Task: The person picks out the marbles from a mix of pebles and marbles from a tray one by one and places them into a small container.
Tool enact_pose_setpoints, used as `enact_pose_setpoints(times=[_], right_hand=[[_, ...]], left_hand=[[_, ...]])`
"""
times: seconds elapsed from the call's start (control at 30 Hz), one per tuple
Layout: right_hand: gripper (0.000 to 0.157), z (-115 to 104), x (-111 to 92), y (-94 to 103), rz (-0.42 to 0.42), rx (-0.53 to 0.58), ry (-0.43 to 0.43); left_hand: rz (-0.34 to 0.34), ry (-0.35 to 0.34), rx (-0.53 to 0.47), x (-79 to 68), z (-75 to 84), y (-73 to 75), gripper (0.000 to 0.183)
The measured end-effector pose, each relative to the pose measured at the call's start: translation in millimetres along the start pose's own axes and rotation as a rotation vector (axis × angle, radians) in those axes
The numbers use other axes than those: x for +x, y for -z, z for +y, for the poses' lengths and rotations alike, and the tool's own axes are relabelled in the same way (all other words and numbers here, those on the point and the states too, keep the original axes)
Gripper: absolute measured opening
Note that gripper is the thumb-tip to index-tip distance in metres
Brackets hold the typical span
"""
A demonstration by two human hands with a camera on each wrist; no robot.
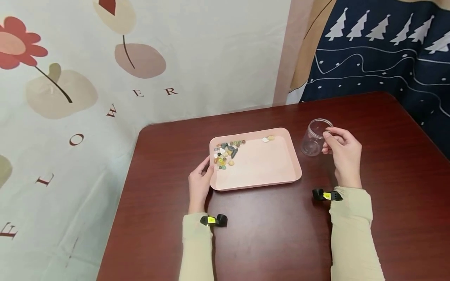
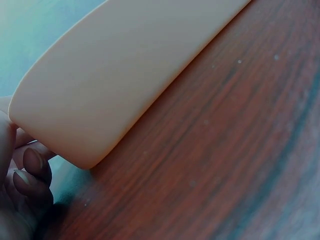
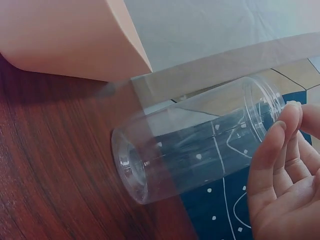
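Note:
A pink tray (image 1: 260, 166) lies on the table with its left end in my left hand (image 1: 199, 183). The thumb is over the rim and the fingers are outside the wall, curled in the left wrist view (image 2: 30, 175). Several small coloured pebbles (image 1: 225, 153) cluster at the tray's left end. To the tray's right stands a clear, lidless jar (image 1: 311, 140). My right hand (image 1: 346, 150) is at the jar's mouth, thumb and fingertips together. Between them, in the right wrist view, shows the tip of a small pale pebble (image 3: 293, 103), mostly hidden by the fingers.
A white pebble (image 1: 265, 139) and a yellowish pebble (image 1: 270, 137) lie apart near the tray's far right corner. The dark red wooden table (image 1: 267, 234) meets a pale printed cloth (image 1: 211, 58) at the back. A navy cloth with white trees (image 1: 372, 66) hangs at the right.

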State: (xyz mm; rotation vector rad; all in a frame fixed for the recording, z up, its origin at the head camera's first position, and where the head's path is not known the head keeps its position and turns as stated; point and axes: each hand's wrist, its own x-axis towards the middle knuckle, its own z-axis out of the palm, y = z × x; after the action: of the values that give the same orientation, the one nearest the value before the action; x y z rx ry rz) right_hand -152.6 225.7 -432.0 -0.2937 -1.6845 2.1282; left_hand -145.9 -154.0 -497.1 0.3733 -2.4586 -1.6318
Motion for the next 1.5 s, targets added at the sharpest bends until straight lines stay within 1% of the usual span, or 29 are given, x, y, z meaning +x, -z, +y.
enact_pose_setpoints(times=[0.1,0.17,0.27,0.3,0.4,0.47,0.5,0.53,0.6,0.63,0.7,0.73,0.83,0.93,1.03,1.1,1.17,1.2,1.27,1.33,1.4,1.43,1.5], right_hand=[[0.035,2,1,1.9,0.002,0.02,-0.014],[0.034,4,0,2.1,0.0,-0.014,-0.003],[0.034,5,0,1.4,0.006,-0.001,-0.005],[0.035,6,0,1.1,0.004,-0.023,0.004],[0.036,17,6,6.0,-0.01,0.031,-0.005],[0.037,23,8,8.4,-0.015,-0.001,0.009],[0.037,29,11,11.4,-0.026,0.007,0.02],[0.036,34,13,14.6,-0.037,0.043,0.021],[0.037,37,12,15.8,-0.047,0.052,0.041],[0.037,35,10,14.7,-0.049,0.026,0.054],[0.038,32,7,13.2,-0.061,0.046,0.065],[0.038,26,3,10.8,-0.062,0.05,0.063],[0.038,11,-7,4.0,-0.053,0.012,0.053],[0.038,6,-12,4.1,-0.055,0.04,0.032],[0.038,7,-14,6.4,-0.034,0.017,0.033],[0.038,20,-10,14.6,-0.061,0.037,0.08],[0.038,23,-11,16.2,-0.042,0.052,0.079],[0.038,29,-7,20.8,-0.052,0.062,0.098],[0.037,27,-7,21.0,-0.055,0.083,0.118],[0.036,14,-10,14.4,-0.018,0.086,0.099],[0.035,10,-9,12.4,-0.032,0.097,0.124],[0.034,3,-12,7.0,-0.025,0.099,0.119],[0.032,0,-12,3.8,-0.039,0.102,0.121]], left_hand=[[0.008,0.001,0.002,-0.5,-0.4,-1.1,0.032],[0.008,-0.003,-0.002,-0.4,-0.6,-1.1,0.032],[0.003,-0.005,-0.004,0.0,-0.9,-0.5,0.032],[0.0,-0.003,-0.004,0.3,-1.1,-0.3,0.032],[0.004,-0.005,-0.01,1.3,-1.4,0.5,0.032],[0.008,-0.01,-0.011,2.0,-1.9,1.1,0.032],[0.013,-0.014,-0.007,2.2,-2.2,1.5,0.032],[0.017,-0.016,-0.003,2.4,-2.6,1.8,0.032],[0.02,-0.018,0.0,2.1,-3.4,2.3,0.032],[0.02,-0.016,-0.001,1.7,-3.8,2.5,0.032],[0.018,-0.011,-0.004,0.6,-4.8,2.7,0.032],[0.013,-0.007,-0.005,-0.2,-5.3,2.8,0.032],[0.008,0.015,-0.006,-3.1,-7.2,3.1,0.033],[0.007,0.028,-0.003,-5.7,-9.3,3.0,0.033],[0.012,0.021,-0.009,-6.1,-11.2,2.1,0.033],[0.019,0.011,-0.007,-5.5,-12.1,1.5,0.032],[0.019,0.004,-0.004,-4.7,-12.3,0.7,0.033],[0.02,0.004,-0.005,-4.0,-11.9,-0.1,0.033],[0.018,0.006,-0.009,-2.3,-10.0,-1.7,0.033],[0.01,0.005,-0.021,-0.2,-7.1,-3.5,0.033],[0.004,-0.002,-0.028,2.1,-3.9,-4.9,0.033],[0.001,-0.007,-0.027,2.9,-2.5,-5.0,0.033],[-0.001,-0.014,-0.02,4.5,-0.6,-5.2,0.033]])
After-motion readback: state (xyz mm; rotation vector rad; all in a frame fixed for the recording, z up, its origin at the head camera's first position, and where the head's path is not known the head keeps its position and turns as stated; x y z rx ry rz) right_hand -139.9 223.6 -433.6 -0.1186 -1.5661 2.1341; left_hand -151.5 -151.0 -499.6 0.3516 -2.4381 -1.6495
